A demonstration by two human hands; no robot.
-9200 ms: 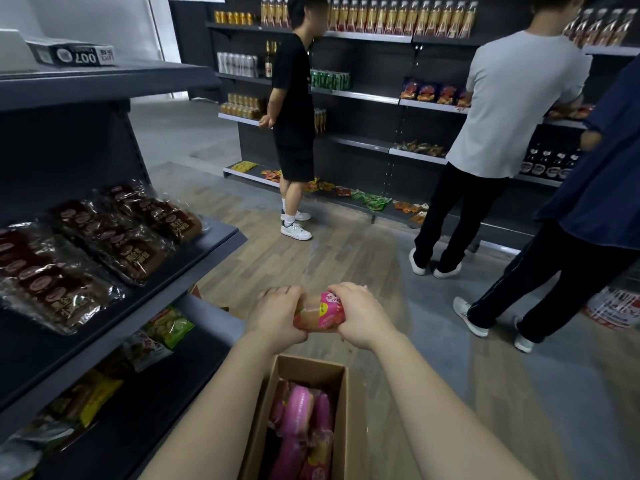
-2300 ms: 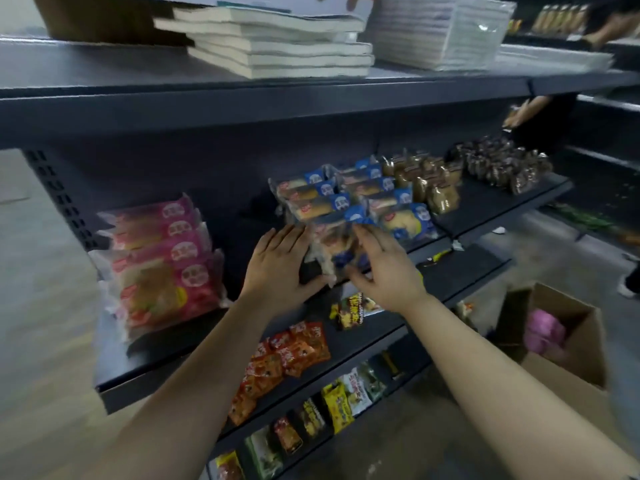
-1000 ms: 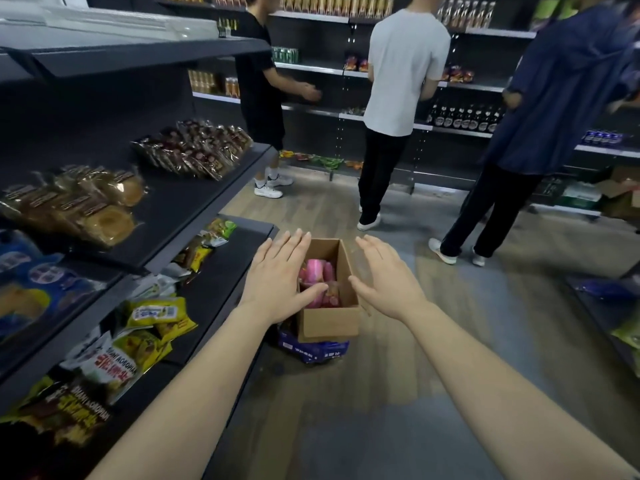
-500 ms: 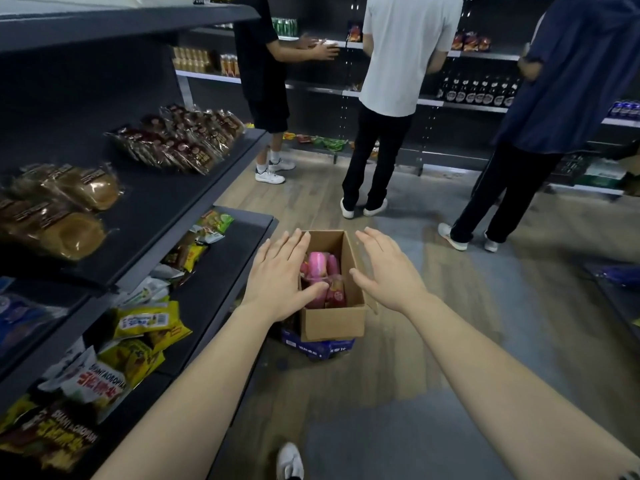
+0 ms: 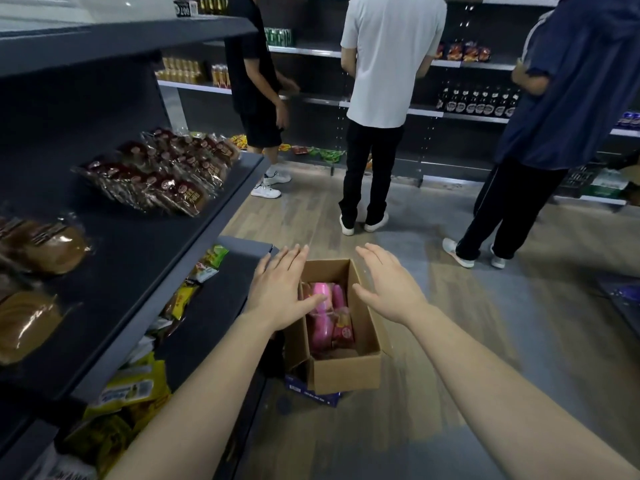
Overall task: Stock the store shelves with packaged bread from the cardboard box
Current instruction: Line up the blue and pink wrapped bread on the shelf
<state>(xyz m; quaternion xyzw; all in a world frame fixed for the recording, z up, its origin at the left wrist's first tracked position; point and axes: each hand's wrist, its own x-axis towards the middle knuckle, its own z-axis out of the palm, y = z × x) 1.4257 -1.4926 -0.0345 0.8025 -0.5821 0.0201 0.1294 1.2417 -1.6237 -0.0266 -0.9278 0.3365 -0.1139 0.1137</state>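
Left side, near to far: dark shelf unit (image 5: 145, 258), several tiers. Far wall: a longer run of shelves (image 5: 311, 50) w/ dark bottles (image 5: 478, 103) at right, gold cans (image 5: 180, 69) at left. Wood-look floor (image 5: 519, 323) in between.

3 people at the far shelves, backs to the camera: one in a white top (image 5: 391, 57) in the middle, one in black (image 5: 252, 64) to the left, one in dark blue (image 5: 571, 91) at the right edge.

Cardboard box (image 5: 346, 374) sits open on the floor, centre-near, just right of the left unit's lowest tier. It rests on a flat blue carton (image 5: 313, 396). Inside: pink bread packs (image 5: 320, 320), standing on end, mostly on the box's left side and toward the far end.

Both arms reach fwd from the bottom edge. Left hand (image 5: 277, 292) is flat, fingers straight and close together, nothing in it; it's over the box's left rim, thumb across the pink packs. Right hand (image 5: 389, 289) is likewise flat w/ straight fingers, nothing in it, over the box's right rim. Can't tell if either one touches the box.

Mid tier of the left unit: brown-labelled bread packs (image 5: 162, 174) at the far end, clear-wrapped round buns (image 5: 45, 247) nearer. Tiers below: yellow snack bags (image 5: 131, 389) near, green-and-white packs (image 5: 211, 261) farther.
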